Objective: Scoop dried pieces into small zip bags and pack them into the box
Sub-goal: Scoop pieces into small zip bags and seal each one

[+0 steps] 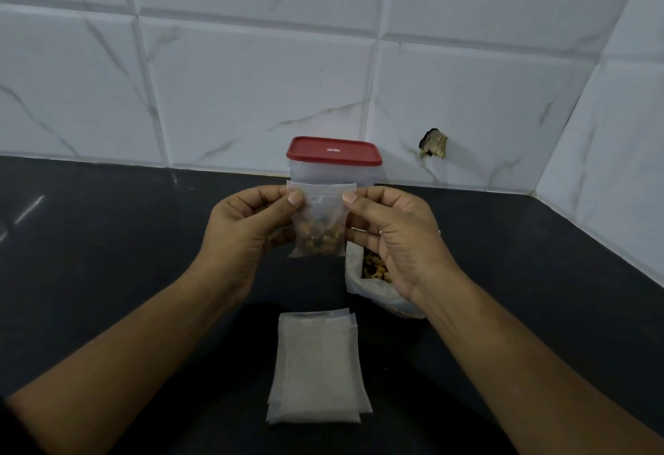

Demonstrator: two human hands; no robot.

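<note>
a white marble-patterned tiled wall (251, 77) fills the upper half of the view and turns a corner at the right. below it a black table (90, 239) spreads across the lower half. both bare forearms reach in from the bottom corners toward the middle.

near the front edge, between the forearms, a stack of empty zip bags (318, 368) lies flat on the table, the bags slightly fanned so their edges show. at the back, close to the wall, stands a clear plastic box (334, 172) with a red lid (334, 150) seated on top; what it holds cannot be made out through its cloudy sides.

the left hand (244, 231) and the right hand (391, 239) are raised in front of the box, facing each other. the fingers (262, 199) of each hand are curled, and thumb and forefinger pinch the top strip of a small zip bag (319, 210), the left hand at its left corner, the right hand at its right corner. the bag hangs upright between them, off the table, covering the lower part of the box in this view.

just behind and under the right hand a larger open plastic bag (354, 275) sits on the table, with brown dried pieces showing in its mouth.

the bottom of the small zip bag holds a clump of dried pieces (319, 239); its upper part is see-through. whether the zip strip is pressed closed cannot be told.

a dark chipped hole (434, 144) breaks the wall tile to the right of the box. a thin ring (380, 232) sits on a finger of the right hand.
</note>
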